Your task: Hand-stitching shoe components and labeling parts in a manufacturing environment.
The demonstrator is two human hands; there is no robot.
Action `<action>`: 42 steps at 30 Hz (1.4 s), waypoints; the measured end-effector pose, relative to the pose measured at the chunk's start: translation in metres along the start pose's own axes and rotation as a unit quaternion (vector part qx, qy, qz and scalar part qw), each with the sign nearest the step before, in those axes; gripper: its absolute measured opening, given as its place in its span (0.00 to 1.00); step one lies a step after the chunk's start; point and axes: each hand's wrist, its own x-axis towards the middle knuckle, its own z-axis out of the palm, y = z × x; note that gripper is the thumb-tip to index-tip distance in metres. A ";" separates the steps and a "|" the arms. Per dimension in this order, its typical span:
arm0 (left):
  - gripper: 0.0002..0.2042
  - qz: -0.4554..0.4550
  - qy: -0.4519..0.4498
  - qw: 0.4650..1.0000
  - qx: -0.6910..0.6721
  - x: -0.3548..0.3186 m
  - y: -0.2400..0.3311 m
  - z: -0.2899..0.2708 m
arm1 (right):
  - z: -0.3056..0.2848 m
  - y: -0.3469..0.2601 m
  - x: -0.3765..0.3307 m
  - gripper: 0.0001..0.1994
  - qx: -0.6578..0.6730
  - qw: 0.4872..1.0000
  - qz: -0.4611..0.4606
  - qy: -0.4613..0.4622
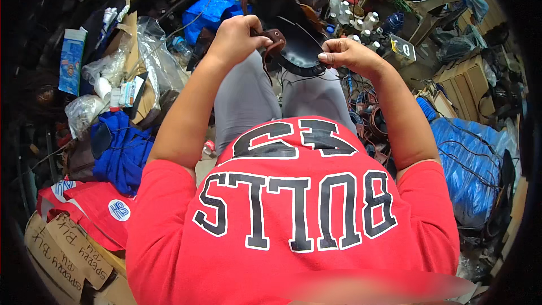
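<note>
A curved leather piece (302, 45), glossy black inside with brown edging, is spread between my two hands above my knees. My left hand (240, 36) is closed, thumb against fingers, on a brown end flap (275, 40) of it that has small eyelets. With thumb and fingertips, my right hand (353, 56) pinches the piece's black lower right edge. A thin dark cord or lace hangs near that edge. What kind of article the leather belongs to cannot be made out.
Small bottles (367, 25) stand beyond my right hand. A blue plastic bag (212, 14) lies past my left hand. On the left are a blue cloth (121, 147) and clear plastic wrapping (158, 51); on the right, a cardboard box (466, 87) and a large blue wrapped bundle (468, 164).
</note>
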 end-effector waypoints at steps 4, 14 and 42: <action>0.18 -0.131 -0.196 0.972 0.010 0.018 -0.042 0.049 | 0.006 0.042 0.022 0.13 -0.018 0.999 0.035 -0.026; 0.19 -0.004 -0.103 0.988 -0.116 -0.017 0.020 0.105 | 0.010 0.031 0.028 0.18 -0.089 0.987 0.123 0.042; 0.08 0.138 0.150 0.818 -0.538 -0.044 0.062 -0.145 | -0.007 0.041 0.036 0.11 -0.069 0.997 0.023 -0.035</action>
